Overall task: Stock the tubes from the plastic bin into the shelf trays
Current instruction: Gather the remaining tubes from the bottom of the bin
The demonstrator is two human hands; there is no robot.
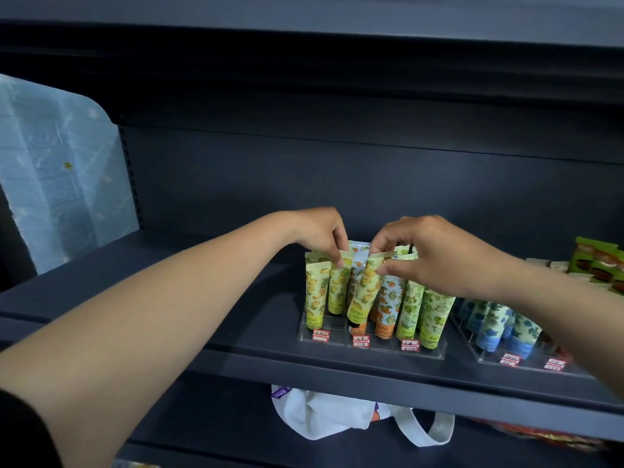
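- Shelving, dark blue-grey metal: the main shelf [141,298] runs across the view with a matching back panel [337,184] behind it and another shelf board overhead. Light is dim.
- Clear acrylic tray [435,353] sits near the shelf's front edge, divided into lanes, red-and-white price labels [361,341] along its front lip.
- Tubes stand cap-down in the tray: yellow pineapple-print tubes [315,295] at left, orange-print tubes [388,309] in the middle, green-print tubes [435,315] at right.
- Left hand [317,234] pinches the crimped top of a yellow tube in the left lane.
- Right hand [429,255] has its fingers curled round the top of another yellow tube [363,292], which leans tilted across the middle of the tray, cap end low near the front.
- Second clear tray [486,358] just to the right holds blue-print tubes [496,327], with its own price labels.
- Green boxed goods [597,261] at the far right of the shelf.
- Pale blue star-patterned sheet [60,170] beyond the unit's left end.
- White tote bag [324,417] with looped handles on the shelf below.
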